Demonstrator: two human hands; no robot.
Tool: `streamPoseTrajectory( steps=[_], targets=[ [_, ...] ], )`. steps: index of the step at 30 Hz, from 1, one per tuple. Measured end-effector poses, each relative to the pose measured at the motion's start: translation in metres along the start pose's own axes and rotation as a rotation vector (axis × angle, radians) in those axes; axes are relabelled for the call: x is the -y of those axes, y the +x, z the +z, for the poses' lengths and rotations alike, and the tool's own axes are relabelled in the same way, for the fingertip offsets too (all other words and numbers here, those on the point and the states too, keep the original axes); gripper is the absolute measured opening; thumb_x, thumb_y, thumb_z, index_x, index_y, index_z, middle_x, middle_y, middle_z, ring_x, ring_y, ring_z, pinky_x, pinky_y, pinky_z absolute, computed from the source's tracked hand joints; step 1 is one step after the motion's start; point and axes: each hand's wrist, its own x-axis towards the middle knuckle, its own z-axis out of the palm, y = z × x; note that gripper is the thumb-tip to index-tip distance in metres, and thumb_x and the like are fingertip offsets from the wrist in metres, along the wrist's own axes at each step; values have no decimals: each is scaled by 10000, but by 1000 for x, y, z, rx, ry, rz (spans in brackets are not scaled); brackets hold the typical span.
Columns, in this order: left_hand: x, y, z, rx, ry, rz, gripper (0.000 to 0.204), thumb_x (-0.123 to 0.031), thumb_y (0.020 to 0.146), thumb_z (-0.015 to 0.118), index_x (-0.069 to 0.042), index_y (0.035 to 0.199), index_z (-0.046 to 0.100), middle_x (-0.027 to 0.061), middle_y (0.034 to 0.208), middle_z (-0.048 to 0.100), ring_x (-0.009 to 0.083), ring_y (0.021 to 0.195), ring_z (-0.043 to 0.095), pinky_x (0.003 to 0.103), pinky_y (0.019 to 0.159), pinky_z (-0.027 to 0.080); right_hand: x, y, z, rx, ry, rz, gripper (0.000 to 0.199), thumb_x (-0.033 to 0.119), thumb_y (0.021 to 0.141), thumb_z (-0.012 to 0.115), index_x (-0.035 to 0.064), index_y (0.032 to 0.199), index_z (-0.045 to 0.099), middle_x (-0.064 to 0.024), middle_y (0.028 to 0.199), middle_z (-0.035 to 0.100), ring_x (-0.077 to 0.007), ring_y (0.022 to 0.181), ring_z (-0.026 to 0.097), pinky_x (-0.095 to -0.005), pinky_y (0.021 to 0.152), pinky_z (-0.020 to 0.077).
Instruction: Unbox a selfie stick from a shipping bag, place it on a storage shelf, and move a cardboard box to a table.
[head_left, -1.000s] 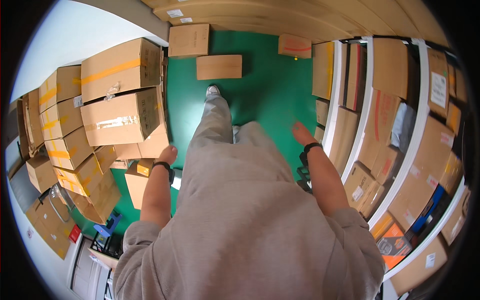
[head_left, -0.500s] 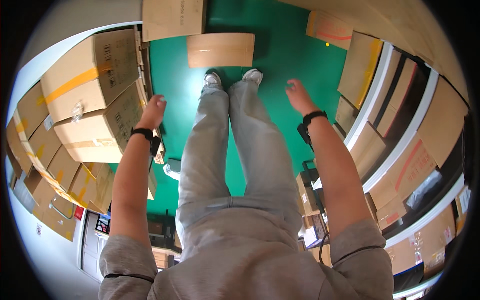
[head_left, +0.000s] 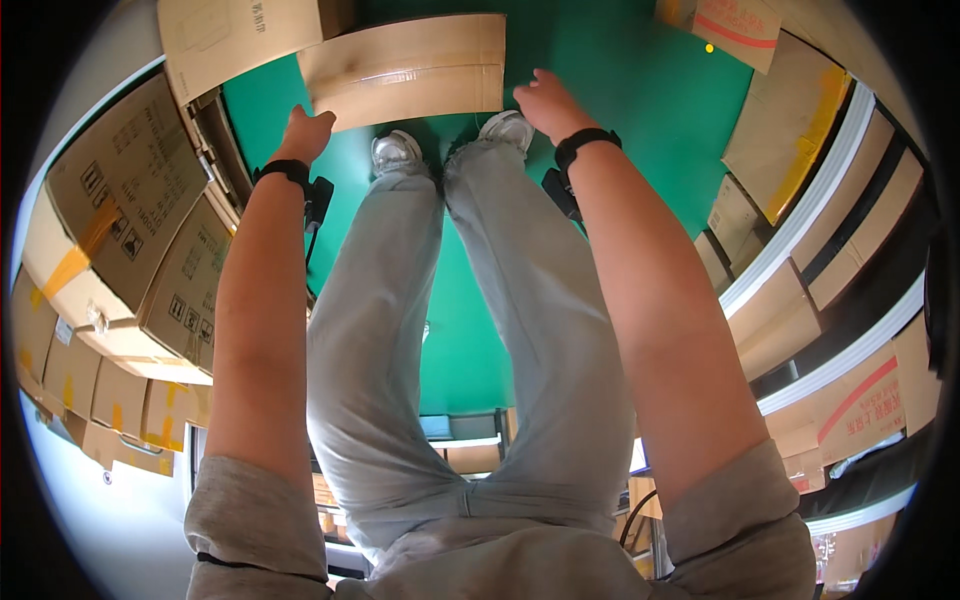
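A flat-topped brown cardboard box [head_left: 410,70], with a strip of clear tape along its middle, lies on the green floor just past my shoes. My left hand [head_left: 308,132] is beside its near left corner, thumb and index finger spread; whether the thumb touches the cardboard I cannot tell. Just off the box's right side, my right hand [head_left: 548,102] hovers with thumb and index finger apart, the other fingers partly curled and hidden. Nothing shows in either hand. Both wrists wear black bands with small dark devices.
Another cardboard box [head_left: 240,45] stands at the far left, beside the flat one. Large stacked boxes [head_left: 120,200] line the left side. On the right, shelves with white edges [head_left: 810,225] hold more cartons. Green floor [head_left: 610,80] extends to the right of the flat box.
I have leaned forward, and both hands have moved up toward the flat box, coming to either side of it. The box appears larger and nearer.
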Motion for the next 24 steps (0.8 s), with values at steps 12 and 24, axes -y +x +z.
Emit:
streamPoseTrajectory(
  steps=[12, 24],
  targets=[
    [20, 57, 5, 148, -216, -54, 775, -269, 814, 665, 34, 1485, 427, 189, 1545, 456, 347, 1449, 385, 481, 1212, 226, 7, 46, 52, 127, 412, -13, 654, 114, 781, 645, -60, 1392, 489, -167, 1205, 643, -261, 1113, 609, -379, 932, 492],
    [-16, -95, -14, -20, -364, 190, 436, -161, 867, 603, 2, 1260, 507, 84, 1117, 578, 205, 1028, 553, 349, 945, 452, 5, -106, -23, -28, 776, -117, 595, 4, 761, 611, -72, 1340, 498, -118, 1095, 644, -202, 983, 618, -339, 836, 507]
  ],
)
